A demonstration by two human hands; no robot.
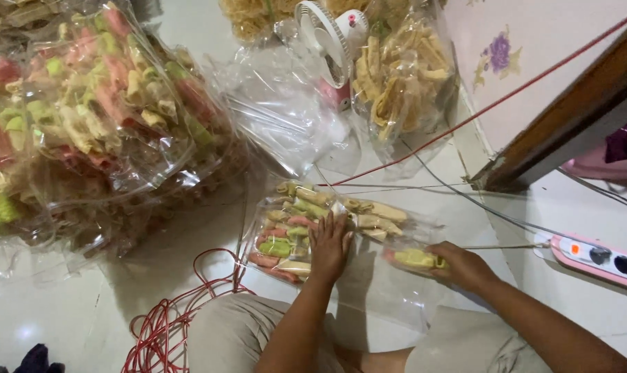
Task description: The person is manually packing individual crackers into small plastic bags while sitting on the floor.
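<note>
**A:** What are you doing at this moment?

**B:** You sit on a white tiled floor (71, 324), packing coloured crackers. A clear plastic bag of pink, green and yellow crackers (286, 231) lies flat in front of your knees. It looks like the step of settling the contents flat before closing the bag; the open end toward your right seems to be what needs handling next, with a steady grip so nothing spills.

**A:** And your hands?

**B:** Your left hand (329, 247) lies palm down on the middle of the bag, fingers spread and pressing. Your right hand (462, 266) is curled closed around the bag's right end, gripping plastic and a yellow-green cracker (418, 259).

**A:** What surrounds them?

**B:** A large heap of filled cracker bags (92, 117) to the left, red cord (168, 321) by your knee, a small fan (330, 41) beyond, and a pink power strip (596, 257) at right.
</note>
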